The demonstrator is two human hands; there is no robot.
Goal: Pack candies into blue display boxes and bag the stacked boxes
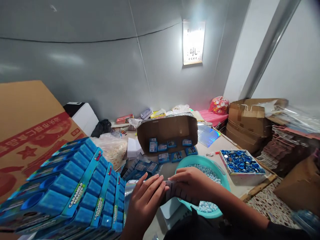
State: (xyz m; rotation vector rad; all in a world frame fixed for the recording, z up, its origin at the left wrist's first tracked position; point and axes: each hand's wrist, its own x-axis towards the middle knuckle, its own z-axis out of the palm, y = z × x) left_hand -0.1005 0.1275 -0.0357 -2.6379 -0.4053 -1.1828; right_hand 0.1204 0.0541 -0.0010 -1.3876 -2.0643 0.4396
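Both hands are in front of my body, over the near side of the table. Between them is a thin grey printed packet (171, 190) with dark marks; its exact kind is hard to make out. My left hand (150, 200) presses its fingers over the left end, and a shiny silvery part shows beside the thumb side. My right hand (191, 183) grips the right end, fingers bent round it. Behind the right hand stands a turquoise basin (226, 181) of small pale blue and white wrapped pieces. Left of my left hand rise stacked blue display boxes (82, 193) marked "CARAMELO MACIZO".
An open cardboard box (166, 128) with small blue boxes (163, 157) lies behind my hands. A tray of blue caps (241, 162) sits at the right. A large carton (32, 116) stands left; flattened cardboard (277, 146) is piled beyond the table's right edge.
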